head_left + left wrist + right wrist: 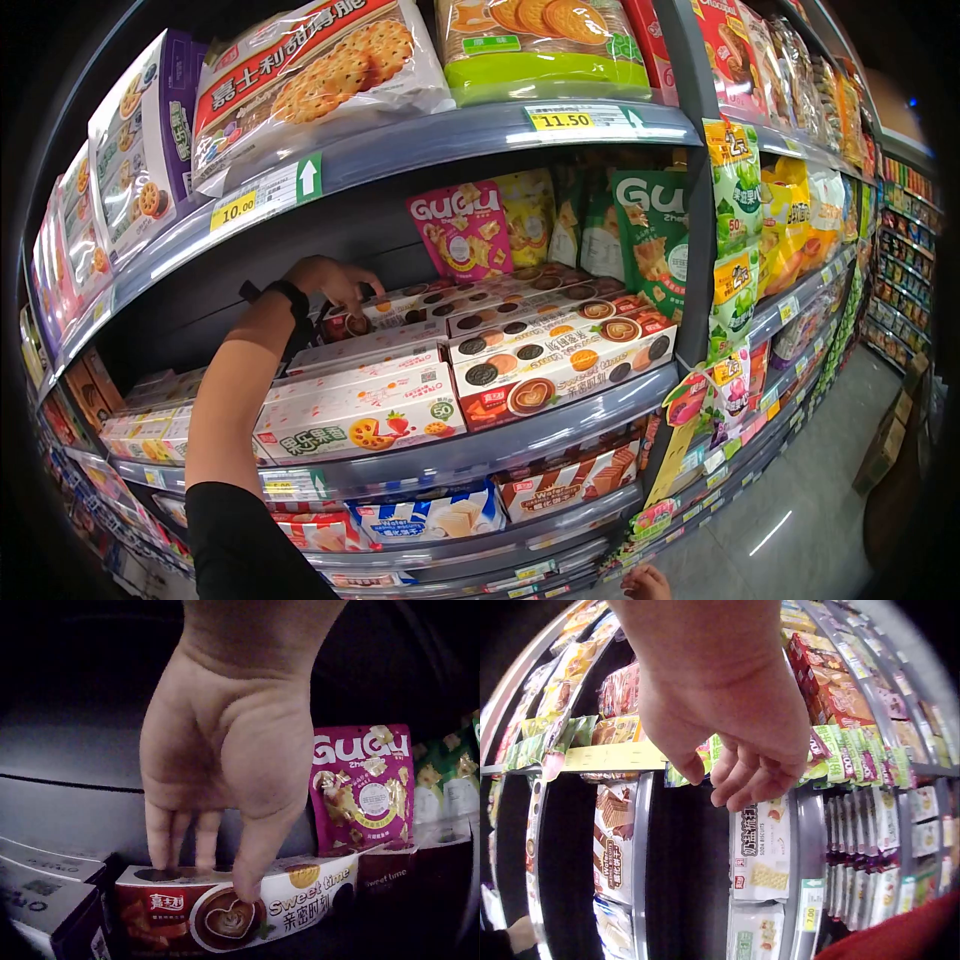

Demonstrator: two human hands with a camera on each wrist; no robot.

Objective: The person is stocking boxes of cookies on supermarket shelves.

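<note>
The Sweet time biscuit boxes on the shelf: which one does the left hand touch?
The rearmost Sweet time box in the top layer, next to the pink Gugu bag. The left hand grips its top edge; the boxes in front lie untouched.

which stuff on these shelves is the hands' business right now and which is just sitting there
In hand:
- left hand, fingers and thumb on the Sweet time biscuit box at the back of the shelf
- right hand, hanging loose, holds nothing

Just sitting there:
- pink Gugu bag
- green Gugu bag
- fruit biscuit boxes
- 11.50 price tag
- wafer packs
</note>
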